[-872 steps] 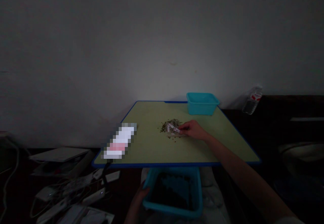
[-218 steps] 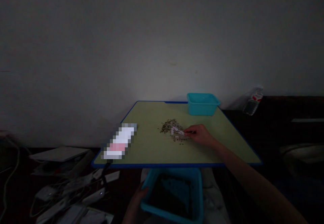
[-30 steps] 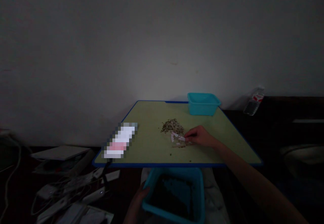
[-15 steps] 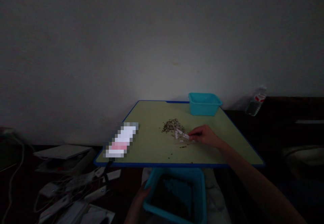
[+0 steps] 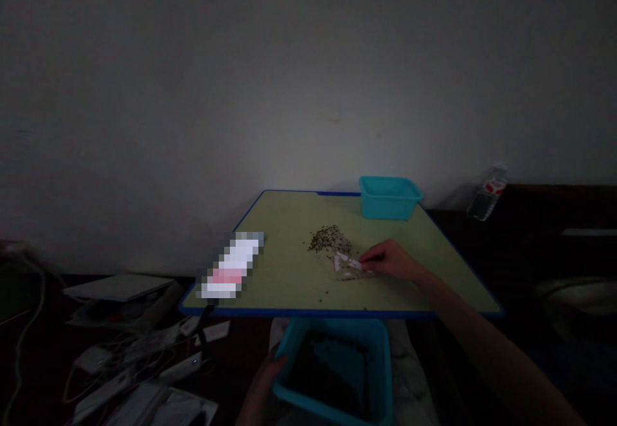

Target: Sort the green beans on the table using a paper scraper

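Observation:
My right hand is over the table with thumb and fingers pinched on the edge of a see-through plastic piece with white patches; whether it is a bag or a sheet I cannot tell. Just behind that piece lies a loose pile of small dark grains, partly seen through the plastic. Below the table's front edge, my left hand grips the left side of a blue plastic basin. Dark material covers part of this basin's bottom; its kind is too dim to make out.
A second blue basin stands at the table's back right corner. A blurred bright phone-like screen is at the left edge of the table. Cables and white boxes clutter the left; a plastic bottle leans at right.
The plastic piece has dropped slightly towards me and lies flatter at the front of the grain pile. My right hand has shifted very little; the left hand and basin stay put.

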A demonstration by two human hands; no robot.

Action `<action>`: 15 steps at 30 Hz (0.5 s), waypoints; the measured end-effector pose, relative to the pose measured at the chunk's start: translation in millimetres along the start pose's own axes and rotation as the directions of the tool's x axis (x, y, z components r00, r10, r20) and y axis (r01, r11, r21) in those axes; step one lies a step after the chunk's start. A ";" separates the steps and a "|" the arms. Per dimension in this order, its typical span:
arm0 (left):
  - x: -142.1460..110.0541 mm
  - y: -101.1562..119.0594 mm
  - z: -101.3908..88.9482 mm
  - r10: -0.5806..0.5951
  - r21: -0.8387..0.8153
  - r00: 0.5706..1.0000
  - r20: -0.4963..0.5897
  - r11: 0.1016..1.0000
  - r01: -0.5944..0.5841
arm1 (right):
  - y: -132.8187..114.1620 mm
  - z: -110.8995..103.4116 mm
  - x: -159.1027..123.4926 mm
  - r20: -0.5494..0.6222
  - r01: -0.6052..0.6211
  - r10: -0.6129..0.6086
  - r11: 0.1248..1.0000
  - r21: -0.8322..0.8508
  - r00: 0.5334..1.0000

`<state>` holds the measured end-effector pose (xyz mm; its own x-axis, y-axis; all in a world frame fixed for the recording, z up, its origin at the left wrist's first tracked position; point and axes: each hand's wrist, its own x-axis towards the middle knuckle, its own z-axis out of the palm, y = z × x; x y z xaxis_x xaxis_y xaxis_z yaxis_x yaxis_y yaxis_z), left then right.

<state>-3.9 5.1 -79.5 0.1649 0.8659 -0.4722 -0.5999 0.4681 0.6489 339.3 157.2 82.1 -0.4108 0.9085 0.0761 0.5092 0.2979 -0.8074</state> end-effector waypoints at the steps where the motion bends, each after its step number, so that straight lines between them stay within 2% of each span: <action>1: -2.6 2.0 2.3 -0.011 0.013 1.000 0.001 1.000 0.011 | 0.2 -0.2 0.1 0.000 -0.003 0.003 1.000 0.009 1.000; 5: -14.9 9.9 10.3 -0.056 0.062 0.998 0.009 0.997 0.055 | 1.7 -0.2 0.2 -0.010 0.001 0.000 1.000 0.019 1.000; 15: -29.0 20.6 28.0 -0.062 0.098 0.998 0.011 0.993 0.061 | 0.4 0.0 -0.1 0.028 0.003 -0.003 1.000 -0.001 1.000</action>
<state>0.9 -5.4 -35.7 0.2104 0.8369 -0.5054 -0.5092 0.5351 0.6741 339.6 157.2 81.8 -0.4336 0.8990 0.0619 0.5085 0.3008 -0.8068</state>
